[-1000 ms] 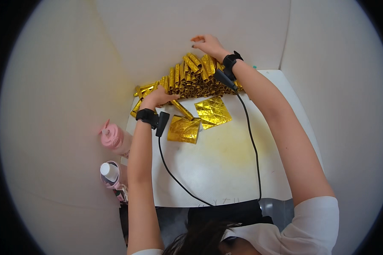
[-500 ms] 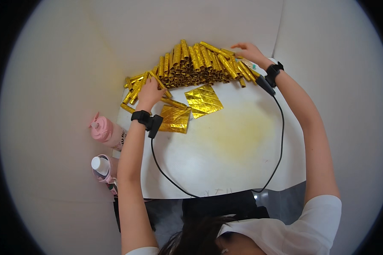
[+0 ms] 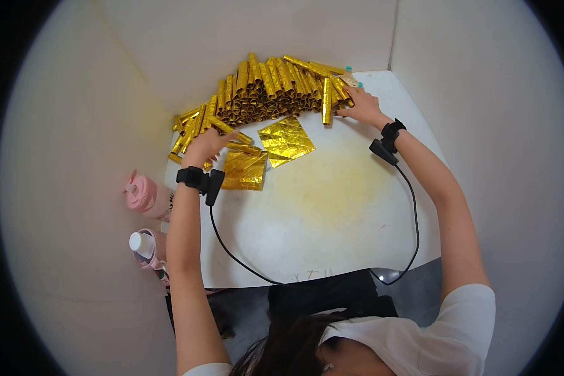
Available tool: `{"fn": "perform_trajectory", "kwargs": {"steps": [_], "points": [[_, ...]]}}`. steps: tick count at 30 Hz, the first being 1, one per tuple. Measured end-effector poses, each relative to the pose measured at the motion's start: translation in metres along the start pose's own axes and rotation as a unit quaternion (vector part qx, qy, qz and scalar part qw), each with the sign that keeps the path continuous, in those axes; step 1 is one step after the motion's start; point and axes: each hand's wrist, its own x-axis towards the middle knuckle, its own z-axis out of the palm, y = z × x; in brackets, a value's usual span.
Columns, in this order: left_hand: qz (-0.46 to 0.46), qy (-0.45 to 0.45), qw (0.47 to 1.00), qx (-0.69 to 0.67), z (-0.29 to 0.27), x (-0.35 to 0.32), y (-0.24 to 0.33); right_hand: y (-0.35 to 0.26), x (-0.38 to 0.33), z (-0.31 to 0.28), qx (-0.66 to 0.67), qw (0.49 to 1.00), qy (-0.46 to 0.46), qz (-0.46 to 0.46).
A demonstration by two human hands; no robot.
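A large heap of rolled gold foil tubes (image 3: 263,94) lies along the far edge of the white table. My left hand (image 3: 207,147) is over the loose tubes at the heap's left end, its fingers apart and slightly blurred. A small white thing (image 3: 219,160) shows beside its fingers, too hidden to name. My right hand (image 3: 362,108) reaches the heap's right end, fingers spread and close to the tube ends there. One tube (image 3: 327,101) stands out toward the front beside it. Two flat gold foil sheets, one square (image 3: 287,141) and one partly covered (image 3: 245,170), lie before the heap.
Left of the table stand a pink lidded bottle (image 3: 145,193) and a pink cup with a white top (image 3: 145,243). Small teal-tipped items (image 3: 352,76) lie behind the heap's right end. Walls (image 3: 319,31) enclose the table. A black cable (image 3: 415,219) runs from my right wristband.
My right hand has come down from above the heap's right end to its near side. One tube there now points forward. My left hand has drawn slightly nearer. The view has shifted a little.
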Motion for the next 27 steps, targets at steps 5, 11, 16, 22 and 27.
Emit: {"fn": "perform_trajectory", "kwargs": {"steps": [5, 11, 16, 22, 27], "points": [[0.031, 0.113, 0.992, 0.039, 0.054, 0.008, -0.004, -0.023, 0.008, 0.001, -0.003, 1.0, 0.002, 0.015], [0.102, 0.211, 0.968, 0.087, 0.076, 0.026, 0.003, -0.02, 0.006, 0.013, 0.007, 0.996, 0.085, 0.017], [0.078, 0.238, 0.967, 0.034, 0.076, 0.02, 0.004, -0.022, -0.002, 0.009, 0.055, 0.994, 0.089, 0.031], [0.128, 0.195, 0.97, 0.064, 0.076, 0.022, 0.0, -0.01, 0.0, 0.0, 0.136, 0.981, 0.136, -0.003], [0.147, 0.174, 0.974, -0.018, 0.076, 0.048, -0.009, 0.005, -0.009, -0.025, 0.224, 0.963, 0.15, 0.0]]}}
